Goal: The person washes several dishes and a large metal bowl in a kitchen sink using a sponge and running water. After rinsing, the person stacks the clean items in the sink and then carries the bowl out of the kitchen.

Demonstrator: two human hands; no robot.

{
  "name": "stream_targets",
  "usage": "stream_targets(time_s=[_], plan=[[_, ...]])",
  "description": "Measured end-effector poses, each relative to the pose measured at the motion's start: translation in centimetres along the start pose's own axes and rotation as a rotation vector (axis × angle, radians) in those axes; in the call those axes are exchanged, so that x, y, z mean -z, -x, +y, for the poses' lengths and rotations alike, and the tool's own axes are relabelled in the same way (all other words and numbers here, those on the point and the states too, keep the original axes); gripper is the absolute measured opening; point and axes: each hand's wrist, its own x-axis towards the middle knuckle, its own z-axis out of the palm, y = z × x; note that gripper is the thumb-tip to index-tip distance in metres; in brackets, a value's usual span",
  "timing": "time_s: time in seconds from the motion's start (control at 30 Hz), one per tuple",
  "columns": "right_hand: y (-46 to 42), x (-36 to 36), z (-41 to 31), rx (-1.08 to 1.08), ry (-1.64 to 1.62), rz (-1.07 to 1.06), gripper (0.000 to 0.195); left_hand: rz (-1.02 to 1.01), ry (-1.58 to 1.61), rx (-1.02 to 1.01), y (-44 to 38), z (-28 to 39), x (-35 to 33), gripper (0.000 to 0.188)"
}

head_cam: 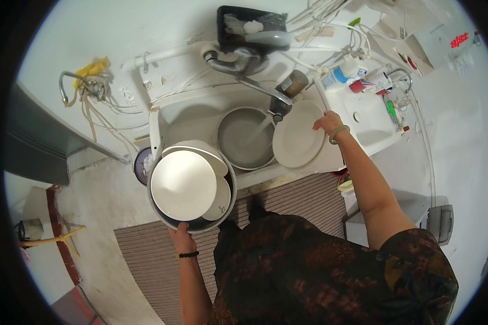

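My left hand [183,240] grips the near rim of a metal basin [233,191]. Stacked at angles inside that basin are several white dishes, with a round white plate [183,185] on top. An oval white platter [297,134] is in my right hand [329,124], pinched at its right edge, over the right end of the sink. Between the two, a round metal pot [244,138] holds water in the sink. A stream from the chrome faucet [264,87] runs into it.
The white sink trough [183,113] spans the wall. A small washbasin [366,130] at right carries a carton [341,77] and toiletries. Behind the faucet stands a brown bottle [295,83]. A black tray [248,26] sits above. A striped mat [146,252] covers the floor.
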Motion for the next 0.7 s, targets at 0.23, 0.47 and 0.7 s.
stream_targets(time_s=[0.23,0.47,0.7], plan=[[1.4,-1.9,3.8,-0.181,-0.841,-0.105,0.03,-0.046,-0.063,-0.153,2.4,0.9,-3.2,0.061],[-0.4,-6.7,11.1,-0.107,-1.454,-0.255,0.041,-0.002,-0.25,-0.2,6.7,-0.6,-5.5,0.058],[-0.3,-4.5,20.0,-0.085,-1.757,-0.233,0.047,-0.013,-0.303,-0.176,13.6,-2.9,-12.6,0.049]])
